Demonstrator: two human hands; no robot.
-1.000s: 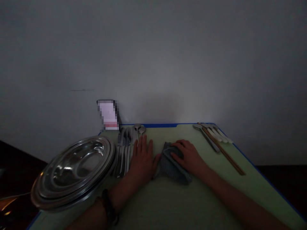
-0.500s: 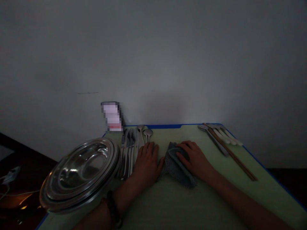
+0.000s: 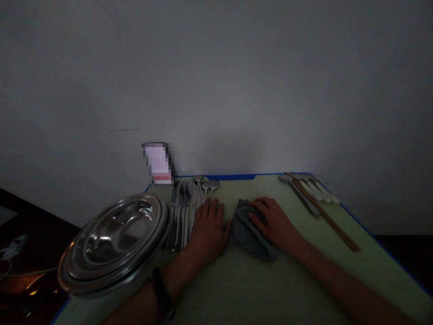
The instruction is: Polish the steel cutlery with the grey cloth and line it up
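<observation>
My left hand (image 3: 210,228) lies palm down on the table, fingers stretched out and thumb apart. It covers the handles of the small spoons (image 3: 214,185), whose bowls show just beyond its fingertips. Left of it lies a row of table knives (image 3: 181,216), side by side. My right hand (image 3: 273,221) is on a crumpled grey-green cloth (image 3: 251,230), its fingers curved over the far edge and the thumb along the near side. The cloth rests on the table between my hands. What lies beneath my left palm is hidden.
A stack of shiny metal plates (image 3: 115,243) stands at the left edge. A phone (image 3: 158,162) leans on the wall behind. To the right lie a larger spoon (image 3: 301,196), wooden chopsticks (image 3: 324,214) and several white-handled utensils (image 3: 316,189). The green table (image 3: 257,298) has a blue rim.
One small spoon bowl beyond my left fingers has shifted slightly to the right, apart from its neighbour. Both hands stay nearly in place, and the view has tilted a little.
</observation>
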